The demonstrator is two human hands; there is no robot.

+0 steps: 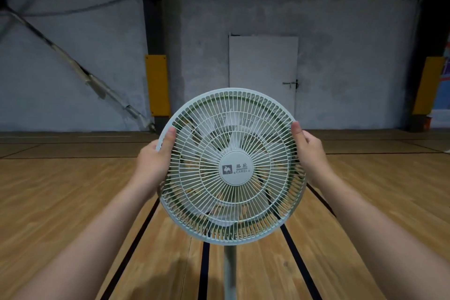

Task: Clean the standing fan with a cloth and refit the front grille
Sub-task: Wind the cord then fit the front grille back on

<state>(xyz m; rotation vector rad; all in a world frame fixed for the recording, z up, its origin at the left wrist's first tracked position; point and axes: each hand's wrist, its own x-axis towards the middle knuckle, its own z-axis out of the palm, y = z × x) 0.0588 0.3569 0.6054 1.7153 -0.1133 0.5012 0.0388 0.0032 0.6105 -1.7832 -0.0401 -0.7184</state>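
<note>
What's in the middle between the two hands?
The front grille of the fan: the left hand and right hand grip its opposite edges. The white blades show through it in the head view.

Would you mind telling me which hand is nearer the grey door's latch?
Right. The right hand grips the front grille rim below the latch; the left hand grips the opposite rim.

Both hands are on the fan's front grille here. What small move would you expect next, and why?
Probably a short push and twist of the round white plastic front grille to seat it. The left hand and right hand grip its opposite edges, and its rim looks tilted off the fan's pale rear ring, whose edge shows on the lower right. Whether any catch has engaged cannot be seen.
</note>
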